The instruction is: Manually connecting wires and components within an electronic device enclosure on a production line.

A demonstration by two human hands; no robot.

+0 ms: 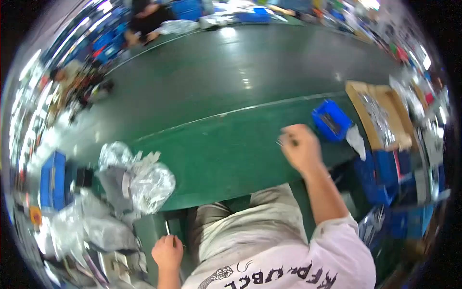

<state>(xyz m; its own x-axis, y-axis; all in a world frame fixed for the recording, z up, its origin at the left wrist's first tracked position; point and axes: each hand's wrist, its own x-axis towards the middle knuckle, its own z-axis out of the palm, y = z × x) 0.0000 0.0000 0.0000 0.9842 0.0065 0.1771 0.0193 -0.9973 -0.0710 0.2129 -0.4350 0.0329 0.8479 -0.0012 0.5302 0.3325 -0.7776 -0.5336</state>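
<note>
My right hand (302, 147) is raised over the green bench top (226, 149), left of a small blue bin (332, 120). Its fingers are curled together, and a tiny dark piece with thin metallic ends shows at the fingertips; blur hides its kind. Low at the left, beside my leg and below the bench edge, my left hand (168, 251) is closed. A thin pale rod (167, 227) sticks up from its fingers. Dark small parts lie in the blue bin, and a white scrap (356, 141) hangs beside it.
Clear plastic bags (153, 187) lie on the bench's left end, near a blue bin (53, 180). A cardboard box (358, 103) with shiny packets stands at the right, above more blue bins (375, 188). Across a grey belt (231, 62), another person (144, 21) sits at the far side.
</note>
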